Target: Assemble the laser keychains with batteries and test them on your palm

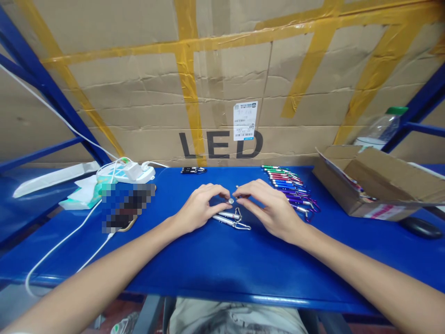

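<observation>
My left hand (pixel 200 207) and my right hand (pixel 267 204) meet over the middle of the blue table (pixel 222 264), fingers curled in a pinch around a small silver keychain flashlight (pixel 230 201). Its round end faces the camera between my fingertips. Just below my hands lie two more silver flashlights with carabiner clips (pixel 232 220) on the table. A row of several coloured keychain flashlights (pixel 290 190), green, red, blue and purple, lies to the right of my right hand.
An open cardboard box (pixel 375 185) stands at the right, a plastic bottle (pixel 382 130) behind it, and a dark mouse-like object (pixel 420 227) beside it. At the left lie a white power strip (pixel 134 172), a cable, tissues (pixel 85 195) and a blurred item. Small black flashlights (pixel 193 170) lie by the cardboard wall.
</observation>
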`<state>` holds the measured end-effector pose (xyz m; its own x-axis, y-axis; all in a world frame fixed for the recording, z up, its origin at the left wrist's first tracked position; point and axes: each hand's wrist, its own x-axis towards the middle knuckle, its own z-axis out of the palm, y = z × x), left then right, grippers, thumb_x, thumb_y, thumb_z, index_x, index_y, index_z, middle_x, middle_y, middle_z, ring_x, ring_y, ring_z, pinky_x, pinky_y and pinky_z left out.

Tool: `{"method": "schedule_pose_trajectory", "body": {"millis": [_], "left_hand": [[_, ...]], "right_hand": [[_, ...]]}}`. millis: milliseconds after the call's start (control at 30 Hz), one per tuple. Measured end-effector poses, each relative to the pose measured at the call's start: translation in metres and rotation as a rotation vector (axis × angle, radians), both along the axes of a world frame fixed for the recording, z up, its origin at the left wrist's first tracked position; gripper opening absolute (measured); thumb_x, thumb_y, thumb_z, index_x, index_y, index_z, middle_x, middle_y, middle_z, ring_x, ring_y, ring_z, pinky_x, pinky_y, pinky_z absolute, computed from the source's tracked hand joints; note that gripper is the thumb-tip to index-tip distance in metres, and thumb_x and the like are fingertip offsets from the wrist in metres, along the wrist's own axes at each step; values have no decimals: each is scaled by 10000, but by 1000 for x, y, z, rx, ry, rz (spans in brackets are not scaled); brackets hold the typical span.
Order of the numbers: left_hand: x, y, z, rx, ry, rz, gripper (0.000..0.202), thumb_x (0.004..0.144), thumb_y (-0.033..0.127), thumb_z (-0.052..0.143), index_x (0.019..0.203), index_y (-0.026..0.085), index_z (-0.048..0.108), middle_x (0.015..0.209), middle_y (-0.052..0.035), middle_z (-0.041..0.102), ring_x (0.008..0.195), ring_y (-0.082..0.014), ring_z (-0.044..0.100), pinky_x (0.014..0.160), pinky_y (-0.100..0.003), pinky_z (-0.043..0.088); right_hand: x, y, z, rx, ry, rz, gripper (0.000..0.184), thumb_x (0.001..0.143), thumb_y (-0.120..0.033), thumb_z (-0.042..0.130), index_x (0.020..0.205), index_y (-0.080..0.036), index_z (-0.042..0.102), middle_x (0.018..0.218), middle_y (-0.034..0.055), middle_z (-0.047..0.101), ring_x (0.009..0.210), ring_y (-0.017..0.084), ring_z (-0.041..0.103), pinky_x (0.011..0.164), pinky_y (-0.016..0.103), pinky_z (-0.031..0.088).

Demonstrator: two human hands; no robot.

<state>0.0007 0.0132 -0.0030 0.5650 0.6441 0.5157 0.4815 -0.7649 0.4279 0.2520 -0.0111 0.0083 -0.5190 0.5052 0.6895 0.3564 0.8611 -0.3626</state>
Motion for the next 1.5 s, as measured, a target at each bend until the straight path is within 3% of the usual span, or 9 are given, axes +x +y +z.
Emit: {"method": "schedule_pose_trajectory", "body": {"millis": [300,733,1033,1300,1500], "left_hand": [[5,-7,3,30,-1,-18,198,1060,414,688,1085,218,710,1053,-29,790,973,-201,701,907,-339,455],[8,-11,7,-5,-85,-6,245,1035,461,717,1047,217,714,989,-27,790,923,-199,709,882,-344,485],[8,-16,7,136,-81,-33,245,1081,444,645,1098,205,698,1023,-49,803,908,-198,699,889,-356,476],[6,-17,7,184,-74,-45,266,1115,431,577,1120,198,705,1022,-75,803,911,-208,699,899,-373,478],[4,-16,8,213,-83,-52,186,1102,372,617,1117,210,706,1070,-69,811,969,-213,726,934,-378,483]], "right_hand": [[-3,-4,0,125,-20,-6,46,1103,-205,611,1132,-236,628,1037,66,738,956,238,649,878,405,513],[-5,-6,-2,303,-92,-43,183,1119,-179,550,1231,-243,680,1143,101,788,1042,254,704,907,436,583],[-6,-10,-1,350,4,-40,212,1078,-155,629,1255,-240,709,1137,94,815,1027,251,724,887,419,610],[-7,-11,-3,297,9,-43,222,1089,-177,612,1242,-285,731,1174,78,809,1018,247,729,887,429,595],[-8,-12,-2,290,56,-65,222,1076,-185,625,1267,-286,674,1155,92,758,1032,261,713,874,437,587]]}}
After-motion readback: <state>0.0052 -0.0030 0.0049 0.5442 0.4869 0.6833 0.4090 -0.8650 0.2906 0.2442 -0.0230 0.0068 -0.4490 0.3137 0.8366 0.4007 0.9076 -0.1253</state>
